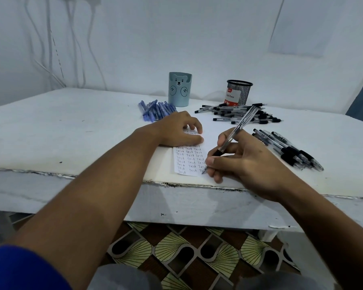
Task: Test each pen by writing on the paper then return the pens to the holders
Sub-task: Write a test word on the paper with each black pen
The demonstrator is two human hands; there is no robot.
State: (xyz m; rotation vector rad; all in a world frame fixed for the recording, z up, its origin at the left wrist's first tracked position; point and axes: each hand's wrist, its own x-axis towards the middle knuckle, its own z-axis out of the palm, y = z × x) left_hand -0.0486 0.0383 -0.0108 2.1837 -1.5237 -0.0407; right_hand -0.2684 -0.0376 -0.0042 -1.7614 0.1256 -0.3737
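White table [71, 130]; patterned floor [176, 248]; wall cables [50, 49].

Paper [188, 162]: "Test" in rows. Mesh holder [238, 93] label: "Ball Pens".

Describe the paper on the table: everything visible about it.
The paper is a narrow white strip lying flat near the table's front edge. Rows of handwritten "Test" in three columns cover it. The left hand rests on its far end; the right hand holds a pen with its tip at the lower right corner.
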